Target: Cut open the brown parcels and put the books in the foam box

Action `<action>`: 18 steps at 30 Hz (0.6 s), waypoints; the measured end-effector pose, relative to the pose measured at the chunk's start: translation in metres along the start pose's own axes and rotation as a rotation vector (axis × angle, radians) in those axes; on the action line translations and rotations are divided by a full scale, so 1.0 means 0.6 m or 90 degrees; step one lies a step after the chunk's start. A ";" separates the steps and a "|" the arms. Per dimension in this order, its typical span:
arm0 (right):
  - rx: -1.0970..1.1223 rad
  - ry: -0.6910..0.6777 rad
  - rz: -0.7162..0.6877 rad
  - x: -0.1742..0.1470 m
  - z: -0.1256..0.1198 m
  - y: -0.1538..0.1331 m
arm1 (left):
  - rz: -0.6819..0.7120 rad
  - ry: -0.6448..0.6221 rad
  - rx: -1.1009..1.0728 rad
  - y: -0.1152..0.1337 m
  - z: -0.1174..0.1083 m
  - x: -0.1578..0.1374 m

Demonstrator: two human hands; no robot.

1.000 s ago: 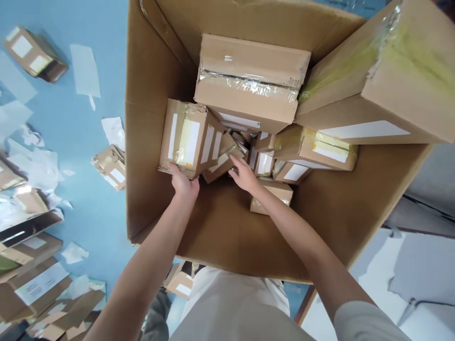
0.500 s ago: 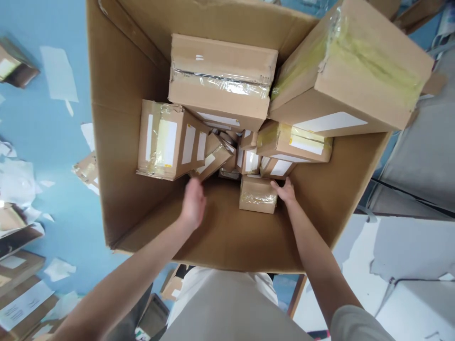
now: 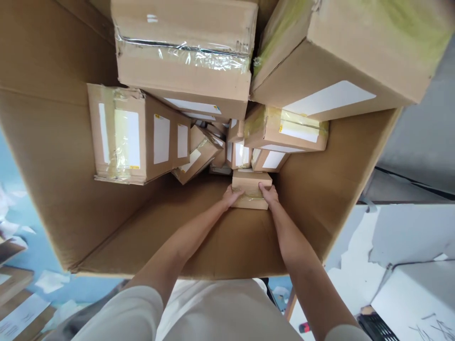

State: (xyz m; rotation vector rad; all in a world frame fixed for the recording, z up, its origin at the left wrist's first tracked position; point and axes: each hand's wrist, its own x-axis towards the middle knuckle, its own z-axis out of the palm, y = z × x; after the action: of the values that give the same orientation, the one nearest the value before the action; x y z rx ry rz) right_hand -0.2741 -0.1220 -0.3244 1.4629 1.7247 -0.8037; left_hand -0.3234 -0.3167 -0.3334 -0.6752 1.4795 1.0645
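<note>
Deep inside a large open carton (image 3: 313, 189), both my hands are on a small taped cardboard box (image 3: 251, 178). My left hand (image 3: 232, 195) grips its left side, thumb lying across the near face. On the opposite side, my right hand (image 3: 269, 193) clasps it the same way. The fingers behind the box's sides are partly hidden. Just beyond it lie a labelled box (image 3: 259, 160) and a tilted box (image 3: 208, 154). Whether the small box rests on the carton's floor or is lifted, I cannot tell.
A big box (image 3: 185, 83) and a larger one (image 3: 341, 61) are stacked toward the far side. A labelled box (image 3: 151, 163) stands at the left wall, and a taped box (image 3: 300, 142) at the right. Paper scraps (image 3: 52, 281) lie on the blue floor outside.
My left hand has moved right and taken hold of the small box's left side. The right hand has closed on its right side. The view has come closer to the carton.
</note>
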 end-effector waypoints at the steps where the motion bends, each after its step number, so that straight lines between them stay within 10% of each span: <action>1: 0.000 -0.001 0.000 -0.008 -0.003 -0.002 | -0.002 0.003 0.004 0.002 -0.004 -0.008; 9: -0.005 0.048 -0.022 -0.153 -0.078 -0.018 | 0.109 -0.062 -0.012 0.023 -0.046 -0.151; 18: 0.382 0.028 -0.291 -0.312 -0.139 0.043 | 0.520 -0.004 0.287 0.075 -0.104 -0.359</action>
State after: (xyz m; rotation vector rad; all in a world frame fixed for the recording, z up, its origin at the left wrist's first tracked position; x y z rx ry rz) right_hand -0.2425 -0.1486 -0.1220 1.4642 1.9830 -1.6532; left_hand -0.3473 -0.3852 -0.1164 0.2921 1.9604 1.2460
